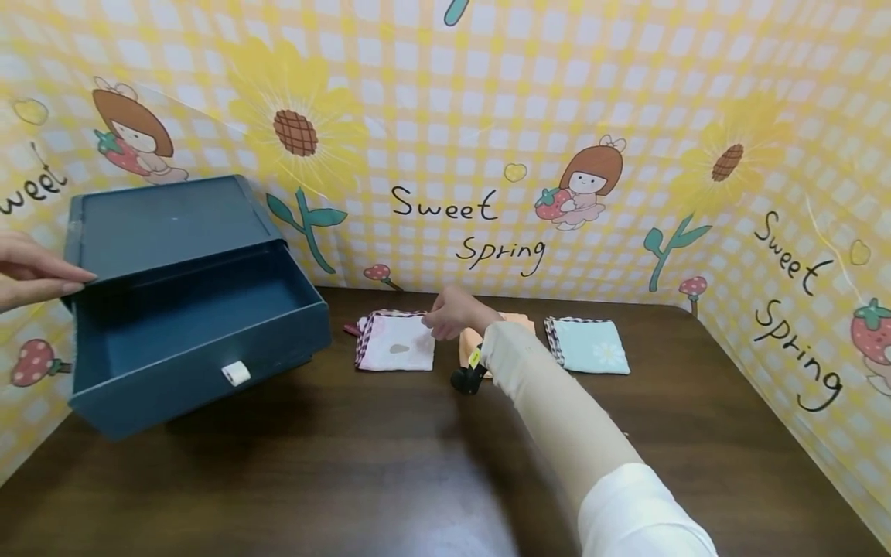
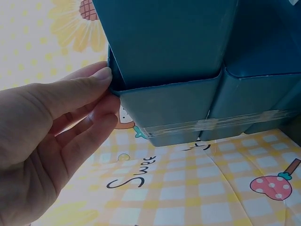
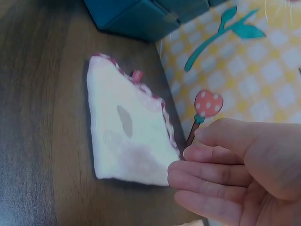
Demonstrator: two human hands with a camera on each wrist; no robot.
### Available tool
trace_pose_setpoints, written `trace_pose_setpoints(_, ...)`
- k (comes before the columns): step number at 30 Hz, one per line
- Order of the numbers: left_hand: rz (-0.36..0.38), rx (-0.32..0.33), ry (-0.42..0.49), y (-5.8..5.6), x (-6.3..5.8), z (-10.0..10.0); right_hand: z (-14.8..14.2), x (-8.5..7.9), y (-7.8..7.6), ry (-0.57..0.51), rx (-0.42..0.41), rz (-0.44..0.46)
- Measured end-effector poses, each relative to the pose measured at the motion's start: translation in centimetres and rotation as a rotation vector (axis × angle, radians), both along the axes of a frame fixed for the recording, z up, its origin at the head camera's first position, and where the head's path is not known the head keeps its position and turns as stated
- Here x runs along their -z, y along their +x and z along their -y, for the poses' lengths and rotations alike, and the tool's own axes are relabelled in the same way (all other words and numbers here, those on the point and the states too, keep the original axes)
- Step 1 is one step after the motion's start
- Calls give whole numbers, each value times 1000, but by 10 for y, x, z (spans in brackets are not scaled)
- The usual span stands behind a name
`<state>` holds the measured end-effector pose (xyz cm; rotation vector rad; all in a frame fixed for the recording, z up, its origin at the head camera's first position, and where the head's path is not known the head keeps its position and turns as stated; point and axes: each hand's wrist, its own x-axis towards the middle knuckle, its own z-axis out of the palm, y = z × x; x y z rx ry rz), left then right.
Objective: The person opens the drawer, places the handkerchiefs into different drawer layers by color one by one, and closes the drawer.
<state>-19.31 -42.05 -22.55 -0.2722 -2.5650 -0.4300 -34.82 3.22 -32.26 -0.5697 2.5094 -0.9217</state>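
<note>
Pale glare marks the table (image 1: pixel 445 522), while wrist views look hazy

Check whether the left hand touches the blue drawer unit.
Touching: the left wrist view shows the left hand pinching the blue drawer unit by its rim.

We see the left hand (image 1: pixel 28 259) cut off at left, while the right sleeve (image 1: pixel 567 406) partly hides the orange cloth (image 1: pixel 469 346).
</note>
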Motion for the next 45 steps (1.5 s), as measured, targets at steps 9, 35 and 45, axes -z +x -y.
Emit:
trace_pose_setpoints(9, 87, -6, 20, 2, -12, -20, -3, 15, -8, -12, 100, 85)
trace_pose_setpoints(35, 64, -32, -125, 7, -13, -28, 15, 46, -18, 63, 432, 137)
trace_pose_setpoints(45, 55, -29, -116, 9, -15, -25, 29, 52, -7, 29, 477, 120)
